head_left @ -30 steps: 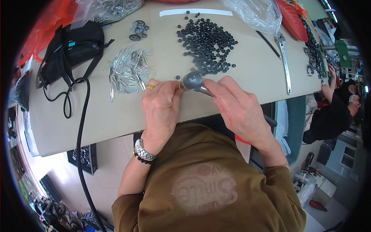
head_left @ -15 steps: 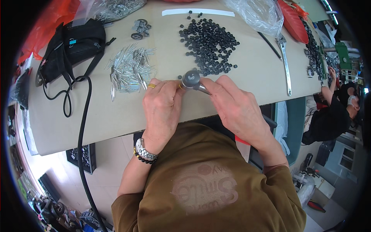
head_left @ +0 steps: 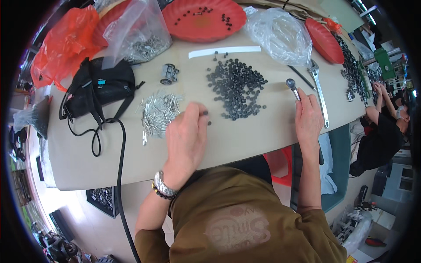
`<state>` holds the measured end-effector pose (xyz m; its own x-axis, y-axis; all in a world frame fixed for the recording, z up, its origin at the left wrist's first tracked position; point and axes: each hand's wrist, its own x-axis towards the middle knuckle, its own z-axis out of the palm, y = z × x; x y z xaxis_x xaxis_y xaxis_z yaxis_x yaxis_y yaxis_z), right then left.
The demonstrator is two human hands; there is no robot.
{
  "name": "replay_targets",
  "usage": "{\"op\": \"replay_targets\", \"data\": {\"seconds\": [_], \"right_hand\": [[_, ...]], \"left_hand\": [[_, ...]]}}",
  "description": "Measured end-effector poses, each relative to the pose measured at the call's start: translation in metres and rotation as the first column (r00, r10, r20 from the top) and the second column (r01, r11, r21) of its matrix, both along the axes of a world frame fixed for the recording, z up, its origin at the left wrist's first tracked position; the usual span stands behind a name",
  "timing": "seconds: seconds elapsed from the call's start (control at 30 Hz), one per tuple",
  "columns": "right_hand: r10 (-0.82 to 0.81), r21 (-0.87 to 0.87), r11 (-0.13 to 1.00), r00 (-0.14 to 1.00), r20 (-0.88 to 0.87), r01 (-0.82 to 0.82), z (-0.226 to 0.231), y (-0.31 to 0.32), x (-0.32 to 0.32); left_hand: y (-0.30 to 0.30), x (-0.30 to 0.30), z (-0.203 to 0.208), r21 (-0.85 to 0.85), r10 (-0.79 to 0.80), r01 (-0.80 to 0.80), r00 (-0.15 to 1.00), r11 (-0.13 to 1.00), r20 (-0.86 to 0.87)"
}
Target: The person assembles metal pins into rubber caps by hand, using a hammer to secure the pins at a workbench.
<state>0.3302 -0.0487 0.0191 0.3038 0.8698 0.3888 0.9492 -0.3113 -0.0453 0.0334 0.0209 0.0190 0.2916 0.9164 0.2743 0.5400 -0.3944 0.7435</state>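
My right hand [head_left: 309, 115] is wrapped round the metal handle of a hammer-like tool with a round silver head [head_left: 290, 83], held above the table's right part. My left hand [head_left: 186, 136] is slightly blurred, its fingers pinched, with a small black wheel [head_left: 205, 113] at the fingertips. Another loose black wheel [head_left: 209, 123] lies just beside those fingers. Left of that hand spreads a heap of thin silver pins [head_left: 160, 113], partly covered by it. Between my hands, farther back, lies a large scatter of small black wheels [head_left: 237, 87].
Behind lie a small grey wheeled assembly [head_left: 169, 73], a white strip [head_left: 224, 52] and a red plate [head_left: 204, 19]. An adjustable wrench [head_left: 319, 94] and a black rod [head_left: 302, 78] lie right. A black bag [head_left: 103, 83] with a cable sits left. A co-worker [head_left: 381, 136] is far right.
My hands have come apart. The right one carried the hammer-like tool away to the right; the left has moved off from under it. The view has tilted up, showing more of the table's back.
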Motion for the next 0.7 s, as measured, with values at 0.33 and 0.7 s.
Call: {"op": "replay_targets", "data": {"seconds": [0.33,0.7], "right_hand": [[0.055,0.11,0.992,0.998,0.01,-0.056,-0.028,0.015,0.011],[0.171,0.267,0.945,0.981,0.089,-0.189,-0.019,0.011,-0.008]], "left_hand": [[0.159,0.028,0.018,0.125,0.107,-0.129,0.98,0.984,0.168],[0.028,-0.04,0.007,0.053,0.04,-0.023,0.938,0.998,-0.343]]}}
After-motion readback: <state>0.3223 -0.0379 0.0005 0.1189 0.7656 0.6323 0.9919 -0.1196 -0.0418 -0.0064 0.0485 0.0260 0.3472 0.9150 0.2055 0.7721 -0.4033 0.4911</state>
